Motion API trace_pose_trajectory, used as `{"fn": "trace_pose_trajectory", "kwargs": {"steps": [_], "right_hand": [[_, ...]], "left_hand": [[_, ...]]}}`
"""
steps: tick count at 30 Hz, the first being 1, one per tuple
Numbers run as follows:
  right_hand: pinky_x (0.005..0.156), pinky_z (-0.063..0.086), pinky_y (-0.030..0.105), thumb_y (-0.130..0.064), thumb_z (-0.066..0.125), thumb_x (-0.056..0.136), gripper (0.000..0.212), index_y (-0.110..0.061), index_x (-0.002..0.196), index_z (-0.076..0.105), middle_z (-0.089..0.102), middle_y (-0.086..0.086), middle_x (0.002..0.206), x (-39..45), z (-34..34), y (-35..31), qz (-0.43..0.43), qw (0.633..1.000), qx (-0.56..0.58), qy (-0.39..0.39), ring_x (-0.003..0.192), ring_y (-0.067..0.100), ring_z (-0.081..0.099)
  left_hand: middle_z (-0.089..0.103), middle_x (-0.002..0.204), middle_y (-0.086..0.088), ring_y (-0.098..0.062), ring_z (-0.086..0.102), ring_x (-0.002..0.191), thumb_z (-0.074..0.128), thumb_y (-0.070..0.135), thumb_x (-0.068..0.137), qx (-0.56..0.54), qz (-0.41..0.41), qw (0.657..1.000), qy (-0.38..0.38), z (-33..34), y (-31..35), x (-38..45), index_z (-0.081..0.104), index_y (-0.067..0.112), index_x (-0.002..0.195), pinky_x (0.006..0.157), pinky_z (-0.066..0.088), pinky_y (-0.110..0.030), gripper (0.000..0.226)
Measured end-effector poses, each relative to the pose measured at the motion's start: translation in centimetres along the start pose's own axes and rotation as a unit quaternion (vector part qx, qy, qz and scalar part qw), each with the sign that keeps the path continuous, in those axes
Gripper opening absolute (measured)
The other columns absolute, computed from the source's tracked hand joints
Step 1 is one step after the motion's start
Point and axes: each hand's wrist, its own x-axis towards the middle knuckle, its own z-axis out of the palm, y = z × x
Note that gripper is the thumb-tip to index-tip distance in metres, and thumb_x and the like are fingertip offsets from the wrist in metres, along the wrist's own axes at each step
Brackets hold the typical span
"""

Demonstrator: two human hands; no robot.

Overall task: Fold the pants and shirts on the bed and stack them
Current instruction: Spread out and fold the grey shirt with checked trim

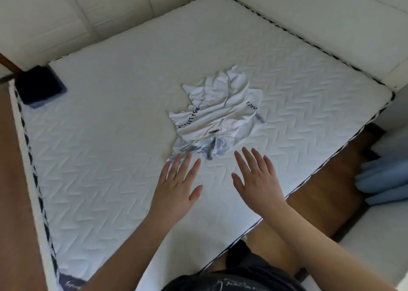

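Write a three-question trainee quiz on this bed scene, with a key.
1. True or false: both hands, the left hand and the right hand, are open and hold nothing.
2. Which lies on top of the crumpled pile: (a) the white shirt with dark lettering or (b) the pale blue striped garment?
3. Fill in: the dark blue rectangular box sits near the far-____ corner of the white quilted mattress.

Key: 1 true; 2 a; 3 left.

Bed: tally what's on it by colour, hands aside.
White: 1, shirt with dark lettering
Pale blue: 1, crumpled garment partly under the shirt
Dark: 1, flat box at the corner
Total: 3
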Motion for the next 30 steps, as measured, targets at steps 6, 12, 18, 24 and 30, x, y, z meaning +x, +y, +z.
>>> {"fn": "trace_pose_trajectory", "kwargs": {"steps": [6,12,18,24,30], "right_hand": [[0.122,0.004,0.042,-0.049,0.026,0.102,0.064,-0.017,0.157,0.016,0.015,0.005,0.164,7.6,1.6,1.2,-0.07,0.997,-0.016,-0.038,0.152,0.023,0.009],[0.121,0.012,0.043,-0.045,0.037,0.101,0.061,-0.014,0.153,0.029,0.026,0.008,0.161,14.2,7.0,-1.3,-0.095,0.994,-0.006,-0.06,0.15,0.025,0.019],[0.118,0.022,0.044,-0.041,0.047,0.099,0.061,-0.011,0.151,0.034,0.035,0.011,0.156,18.7,14.3,-1.0,-0.081,0.994,-0.002,-0.068,0.145,0.028,0.031],[0.12,0.018,0.039,-0.038,0.046,0.1,0.062,-0.012,0.153,0.028,0.03,0.009,0.159,23.0,21.2,0.4,-0.06,0.993,-0.018,-0.104,0.148,0.024,0.025],[0.119,0.02,0.038,-0.044,0.042,0.1,0.071,-0.006,0.154,0.017,0.029,0.01,0.158,26.6,26.5,1.4,-0.002,0.992,-0.043,-0.115,0.146,0.025,0.027]], "left_hand": [[0.023,0.161,-0.005,-0.024,0.019,0.149,0.032,0.049,0.097,-0.008,-0.037,0.998,-0.05,3.3,-0.9,2.2,0.03,0.02,0.153,0.12,0.014,-0.044,0.062],[0.027,0.159,-0.008,-0.027,0.021,0.148,0.045,0.045,0.096,-0.049,-0.097,0.991,-0.078,8.4,-3.0,6.3,0.029,0.019,0.153,0.12,0.02,-0.047,0.065],[0.021,0.161,-0.009,-0.027,0.019,0.149,0.047,0.044,0.097,-0.06,-0.094,0.989,-0.093,16.8,-6.1,9.9,0.025,0.016,0.154,0.119,0.021,-0.047,0.068],[0.016,0.162,-0.009,-0.026,0.015,0.149,0.046,0.044,0.098,-0.037,-0.075,0.987,-0.139,25.1,-8.2,12.8,0.019,0.013,0.155,0.121,0.013,-0.046,0.071],[0.017,0.162,-0.009,-0.026,0.014,0.149,0.043,0.041,0.098,-0.042,-0.083,0.984,-0.149,31.5,-9.2,15.7,0.007,0.013,0.156,0.12,0.01,-0.045,0.074]]}}
